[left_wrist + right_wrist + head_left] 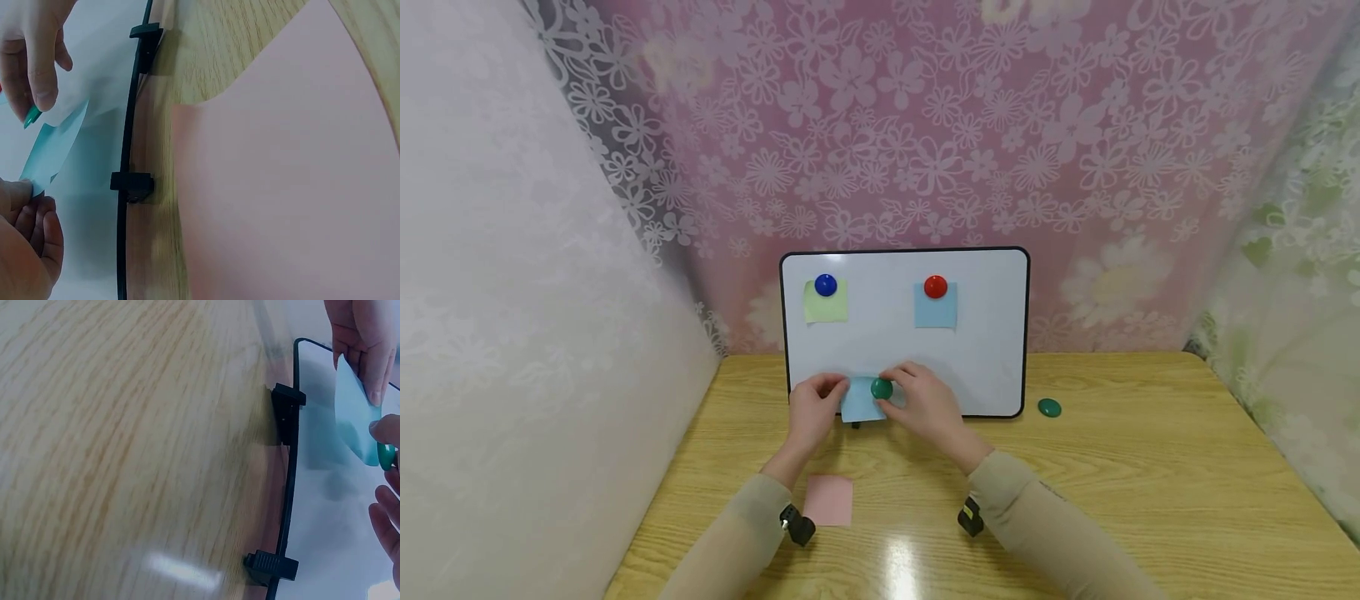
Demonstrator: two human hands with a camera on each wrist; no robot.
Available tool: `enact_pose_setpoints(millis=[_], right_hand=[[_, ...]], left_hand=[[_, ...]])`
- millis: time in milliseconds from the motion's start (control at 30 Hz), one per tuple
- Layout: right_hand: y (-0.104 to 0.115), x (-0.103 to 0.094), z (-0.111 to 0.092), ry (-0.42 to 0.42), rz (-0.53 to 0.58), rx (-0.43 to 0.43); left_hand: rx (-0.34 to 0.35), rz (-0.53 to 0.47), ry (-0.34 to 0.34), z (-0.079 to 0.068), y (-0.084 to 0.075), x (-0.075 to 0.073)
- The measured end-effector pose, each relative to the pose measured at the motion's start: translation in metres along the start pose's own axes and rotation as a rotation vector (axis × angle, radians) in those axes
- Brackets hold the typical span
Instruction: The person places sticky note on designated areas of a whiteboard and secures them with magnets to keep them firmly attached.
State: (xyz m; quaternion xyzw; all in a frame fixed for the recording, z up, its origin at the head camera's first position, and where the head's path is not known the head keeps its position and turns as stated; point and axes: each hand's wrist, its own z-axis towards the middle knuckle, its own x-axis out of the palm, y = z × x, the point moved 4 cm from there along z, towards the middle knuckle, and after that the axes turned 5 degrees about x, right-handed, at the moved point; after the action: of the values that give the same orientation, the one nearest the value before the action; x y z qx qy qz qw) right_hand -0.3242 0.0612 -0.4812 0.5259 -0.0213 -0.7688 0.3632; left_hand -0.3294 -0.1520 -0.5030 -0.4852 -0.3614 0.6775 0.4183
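Observation:
A blue sticky note (861,402) is held in front of the lower part of a whiteboard (985,358). My left hand (814,408) pinches the note's left edge between thumb and fingers. In my right hand (928,406) a round green magnet (882,388) is pinched, over the note's upper right corner in the head view. The left wrist view shows the note (53,147) bent, standing off the board at its lower edge. Higher on the board, a blue magnet (826,285) sits over a yellow-green note (826,308), and a red magnet (936,287) over another blue note (936,312).
A pink sticky note (829,501) lies on the wooden table (1120,483) by my left forearm. Right of the board lies a second green magnet (1049,407). Black clip-like feet (275,565) stick out from the board's lower edge. A flowered curtain (880,167) hangs behind.

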Motion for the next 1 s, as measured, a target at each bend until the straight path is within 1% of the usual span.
enact_pose_setpoints(millis=[167, 333, 467, 667, 833, 1000], right_hand=[[0.002, 0.003, 0.002, 0.014, -0.042, -0.022], [0.005, 0.005, 0.009, 0.018, -0.077, -0.036], [0.01, 0.006, 0.015, 0.007, -0.094, -0.062], [0.014, 0.008, 0.02, -0.013, -0.13, -0.087], [0.015, 0.006, 0.022, -0.037, -0.136, -0.093], [0.014, 0.004, 0.024, -0.044, -0.135, -0.08]], left_hand=[[0.01, -0.003, -0.008, 0.003, 0.0, 0.0], [0.026, 0.003, -0.029, 0.007, -0.001, -0.001], [0.043, 0.01, -0.038, 0.011, -0.005, -0.002], [0.079, 0.04, -0.032, 0.016, -0.013, -0.002], [0.105, 0.048, -0.043, 0.021, -0.015, 0.0], [0.109, 0.037, -0.049, 0.024, -0.014, 0.0]])
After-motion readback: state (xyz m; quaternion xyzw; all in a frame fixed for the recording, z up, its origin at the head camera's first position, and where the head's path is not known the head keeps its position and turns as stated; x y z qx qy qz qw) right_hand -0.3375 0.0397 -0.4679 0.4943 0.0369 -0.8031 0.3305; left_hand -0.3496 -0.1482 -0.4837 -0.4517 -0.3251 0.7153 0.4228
